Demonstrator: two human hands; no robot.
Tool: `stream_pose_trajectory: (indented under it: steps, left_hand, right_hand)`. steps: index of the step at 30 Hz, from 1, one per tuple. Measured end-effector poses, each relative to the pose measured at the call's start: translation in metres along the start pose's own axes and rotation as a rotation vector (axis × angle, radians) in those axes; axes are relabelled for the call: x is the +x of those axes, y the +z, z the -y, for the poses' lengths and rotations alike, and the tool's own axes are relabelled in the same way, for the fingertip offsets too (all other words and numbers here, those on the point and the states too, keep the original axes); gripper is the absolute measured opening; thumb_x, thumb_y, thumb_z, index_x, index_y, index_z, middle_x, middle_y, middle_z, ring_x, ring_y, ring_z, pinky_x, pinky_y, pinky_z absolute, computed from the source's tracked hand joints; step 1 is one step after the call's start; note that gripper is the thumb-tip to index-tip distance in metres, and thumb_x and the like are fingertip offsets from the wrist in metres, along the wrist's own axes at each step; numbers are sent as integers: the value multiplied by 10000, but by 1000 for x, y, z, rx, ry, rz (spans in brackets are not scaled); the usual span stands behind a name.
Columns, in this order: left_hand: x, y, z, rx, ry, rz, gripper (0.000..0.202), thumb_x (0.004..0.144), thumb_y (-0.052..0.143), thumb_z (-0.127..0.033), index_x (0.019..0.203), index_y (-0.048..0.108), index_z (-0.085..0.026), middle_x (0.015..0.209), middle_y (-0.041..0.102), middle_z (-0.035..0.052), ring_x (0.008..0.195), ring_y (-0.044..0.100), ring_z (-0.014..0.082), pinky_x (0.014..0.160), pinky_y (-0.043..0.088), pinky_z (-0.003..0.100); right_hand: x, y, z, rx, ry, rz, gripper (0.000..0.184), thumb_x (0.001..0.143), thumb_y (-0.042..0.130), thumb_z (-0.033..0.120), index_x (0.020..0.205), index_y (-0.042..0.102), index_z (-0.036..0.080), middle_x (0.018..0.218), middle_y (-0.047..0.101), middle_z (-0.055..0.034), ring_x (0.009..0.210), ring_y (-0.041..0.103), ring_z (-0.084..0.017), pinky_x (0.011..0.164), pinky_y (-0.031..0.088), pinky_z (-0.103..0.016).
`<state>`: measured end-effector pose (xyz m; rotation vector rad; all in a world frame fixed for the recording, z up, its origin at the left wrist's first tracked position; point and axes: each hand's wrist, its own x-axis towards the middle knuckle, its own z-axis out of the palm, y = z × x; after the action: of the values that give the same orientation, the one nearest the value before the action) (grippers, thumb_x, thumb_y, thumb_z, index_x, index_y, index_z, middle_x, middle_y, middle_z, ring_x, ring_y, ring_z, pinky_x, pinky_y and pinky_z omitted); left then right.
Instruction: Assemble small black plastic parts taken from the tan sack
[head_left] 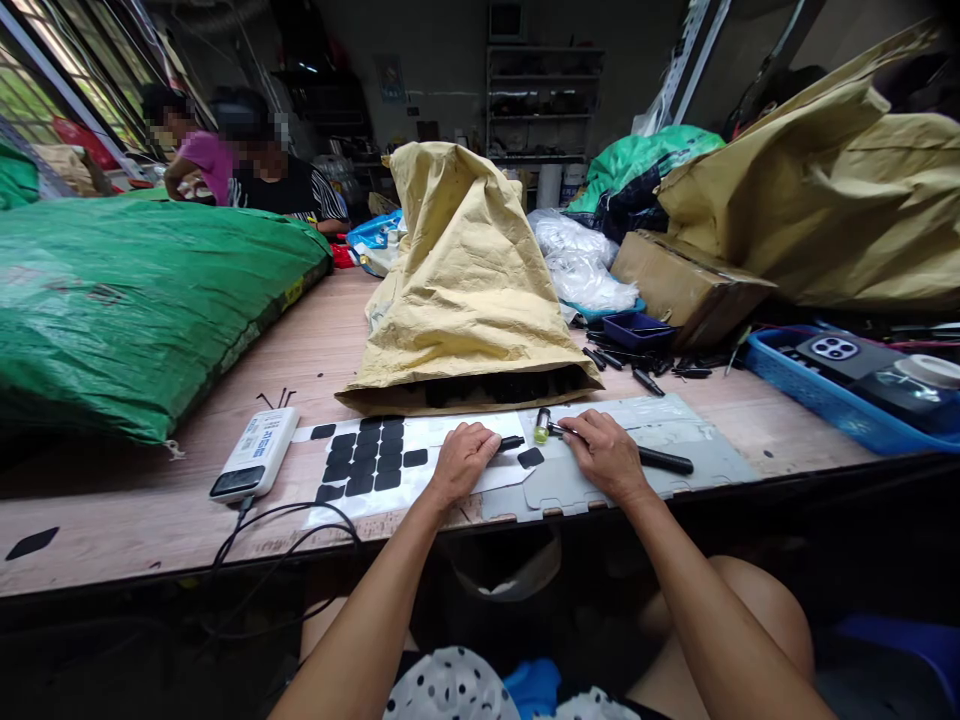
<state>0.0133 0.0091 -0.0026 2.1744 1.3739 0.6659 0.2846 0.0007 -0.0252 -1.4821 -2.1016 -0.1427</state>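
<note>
My left hand (pixel 463 460) is closed around a small black cylindrical part (pixel 512 442) whose tip sticks out to the right, resting on a white backing sheet (pixel 435 440). My right hand (pixel 604 452) is closed on a thin tool with a yellow-green head (pixel 541 426) and a black handle (pixel 664 461) that shows behind the wrist. One loose black pad (pixel 530 457) lies between the hands. Several black square pads (pixel 367 455) sit in rows on the sheet to the left. A grey plastic sheet (pixel 697 450) lies under the right hand.
A tan paper sack (pixel 465 270) full of black parts opens toward me. A white power bank (pixel 255 452) with cable lies left, beside a big green sack (pixel 127 290). A blue tray (pixel 840 400) holds a phone. A cardboard box (pixel 682 280) stands behind. Two people sit far left.
</note>
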Motion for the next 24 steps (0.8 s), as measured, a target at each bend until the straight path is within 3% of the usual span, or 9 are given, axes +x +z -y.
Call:
stream_pose_trajectory:
  steps: [24]
  left_hand:
    - [-1,2,3,3,19,-15,380,995,429,-388,729,640,-216,846,654,18,854,531,192,833,379,350]
  right_hand:
    - [0,-1,1,12,0,0,232,973,528,280,1102,718,248,934,656,-57,887,564,-220,810,448,-351]
